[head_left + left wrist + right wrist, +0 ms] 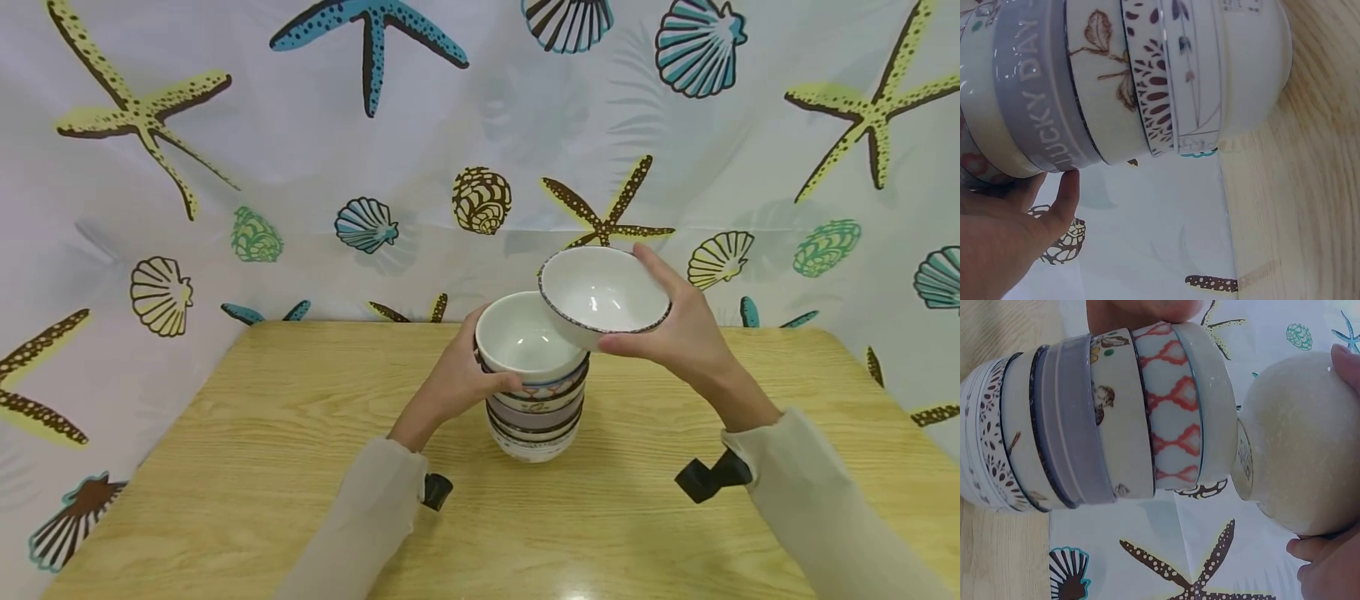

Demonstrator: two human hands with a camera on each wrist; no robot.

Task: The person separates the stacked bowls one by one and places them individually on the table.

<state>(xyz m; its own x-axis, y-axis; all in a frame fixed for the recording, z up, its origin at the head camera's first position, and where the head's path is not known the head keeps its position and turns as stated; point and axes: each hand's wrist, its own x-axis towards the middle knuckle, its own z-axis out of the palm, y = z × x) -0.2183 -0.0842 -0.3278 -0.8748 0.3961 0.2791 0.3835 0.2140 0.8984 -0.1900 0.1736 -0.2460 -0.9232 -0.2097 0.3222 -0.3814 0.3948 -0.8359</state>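
Note:
A tall stack of bowls point(536, 404) stands upright on the table, a plain white bowl point(517, 333) at its top. My left hand point(468, 371) grips the upper part of the stack from the left, thumb at the front. In my right hand point(686, 333) is a white bowl with a dark speckled rim point(603, 287), pinched at its right side and tilted toward me. Its foot is close to the top bowl's rim; I cannot tell whether they touch. The left wrist view shows a grey bowl point(1029, 87) lettered "LUCKY DAY" within the stack.
The stack stands on a wood-grain table point(300, 433). Behind the table hangs a white cloth point(420, 133) printed with starfish and shells. Dark wrist mounts point(712, 477) stick out below both sleeves.

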